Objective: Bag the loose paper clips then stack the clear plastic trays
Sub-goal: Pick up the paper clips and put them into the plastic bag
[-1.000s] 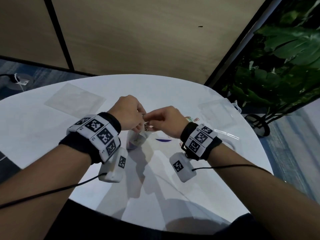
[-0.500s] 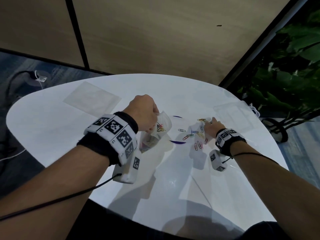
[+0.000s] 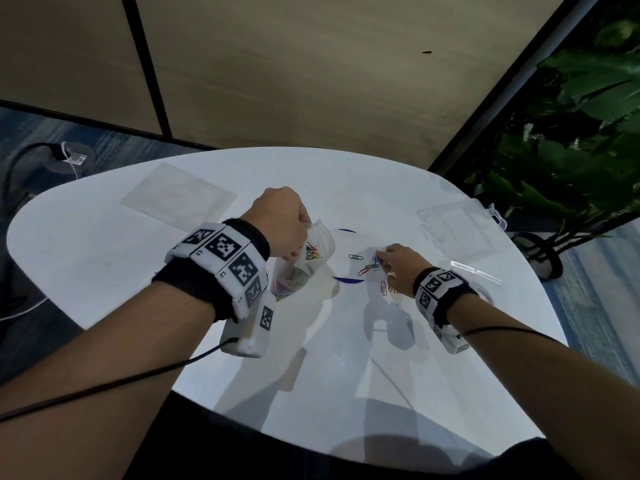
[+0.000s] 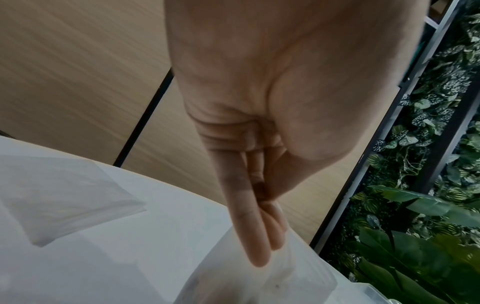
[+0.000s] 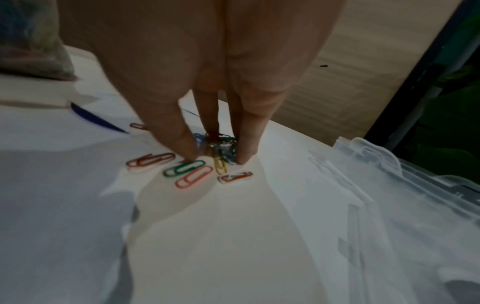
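My left hand [image 3: 297, 242] pinches the top edge of a clear plastic bag [image 3: 304, 265] and holds it upright just above the white table [image 3: 104, 265]. Coloured paper clips lie in the bag's bottom. In the left wrist view the fingers [image 4: 255, 242] grip the bag's rim [image 4: 298, 267]. To the right, my right hand [image 3: 381, 255] points down at the table; thumb and fingers [image 5: 245, 150] pinch a small bunch of clips [image 5: 223, 147]. Loose clips lie around it: red [image 5: 150, 161], green [image 5: 184, 168], pink [image 5: 193, 180]. One clear tray [image 3: 180, 199] lies at the back left, another [image 3: 457, 226] at the right.
The right tray [image 5: 389, 195] with its latches sits close beside my right hand. A dark blue mark [image 3: 348, 280] shows on the table between bag and clips. Leafy plants [image 3: 571, 150] stand beyond the table's right edge, a wood-panel wall behind.
A second ago both hands met at the bag's mouth. My right hand has since gone right and down onto the loose clips. The left hand still holds the bag.
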The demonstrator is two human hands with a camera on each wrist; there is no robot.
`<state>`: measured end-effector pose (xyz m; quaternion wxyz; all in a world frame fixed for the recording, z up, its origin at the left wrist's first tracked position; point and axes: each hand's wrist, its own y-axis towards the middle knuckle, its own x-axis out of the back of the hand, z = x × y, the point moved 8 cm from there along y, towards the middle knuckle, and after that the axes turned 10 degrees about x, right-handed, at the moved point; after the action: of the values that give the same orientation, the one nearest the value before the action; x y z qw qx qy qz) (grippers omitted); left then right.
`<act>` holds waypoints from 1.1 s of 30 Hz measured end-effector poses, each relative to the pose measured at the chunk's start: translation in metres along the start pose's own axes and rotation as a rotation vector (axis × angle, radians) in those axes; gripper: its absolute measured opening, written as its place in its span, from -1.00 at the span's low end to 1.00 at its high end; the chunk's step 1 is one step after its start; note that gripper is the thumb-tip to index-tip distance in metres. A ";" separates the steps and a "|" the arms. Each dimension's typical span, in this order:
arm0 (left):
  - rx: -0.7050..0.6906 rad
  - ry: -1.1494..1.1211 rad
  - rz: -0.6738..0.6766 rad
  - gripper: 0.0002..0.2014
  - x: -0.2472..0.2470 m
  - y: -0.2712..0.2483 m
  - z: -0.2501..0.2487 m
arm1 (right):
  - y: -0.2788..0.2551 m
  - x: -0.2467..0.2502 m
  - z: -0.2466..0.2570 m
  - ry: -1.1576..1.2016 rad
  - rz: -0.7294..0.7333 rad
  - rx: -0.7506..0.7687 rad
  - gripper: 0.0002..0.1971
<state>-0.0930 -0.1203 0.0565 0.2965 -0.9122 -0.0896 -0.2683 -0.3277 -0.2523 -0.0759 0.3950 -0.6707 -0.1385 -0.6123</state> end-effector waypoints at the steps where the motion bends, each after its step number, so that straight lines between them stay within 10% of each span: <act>1: 0.000 0.004 0.000 -0.70 0.000 0.000 0.000 | -0.002 0.002 0.002 -0.032 -0.029 0.005 -0.77; 7: 0.009 0.017 -0.001 -0.70 0.000 0.001 0.004 | 0.001 0.015 -0.001 0.012 -0.105 -0.139 -0.76; 14: -0.003 0.019 0.010 -0.64 0.001 0.001 0.003 | -0.021 0.009 -0.039 1.064 -0.265 -0.549 -0.81; 19: -0.005 0.029 0.013 -0.66 -0.003 0.003 0.000 | -0.021 0.050 0.009 1.615 -0.335 -0.401 -0.76; 25: -0.008 0.037 0.005 -0.66 -0.009 0.004 -0.003 | -0.017 0.099 0.111 1.608 -0.190 -0.098 -0.89; 33: 0.005 0.034 -0.014 -0.75 -0.001 0.004 0.002 | -0.016 0.127 0.147 0.727 -0.301 0.156 -0.86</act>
<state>-0.0919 -0.1228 0.0527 0.2986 -0.9060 -0.0916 -0.2857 -0.2072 -0.1771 0.0568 0.3740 -0.3506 -0.1325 -0.8483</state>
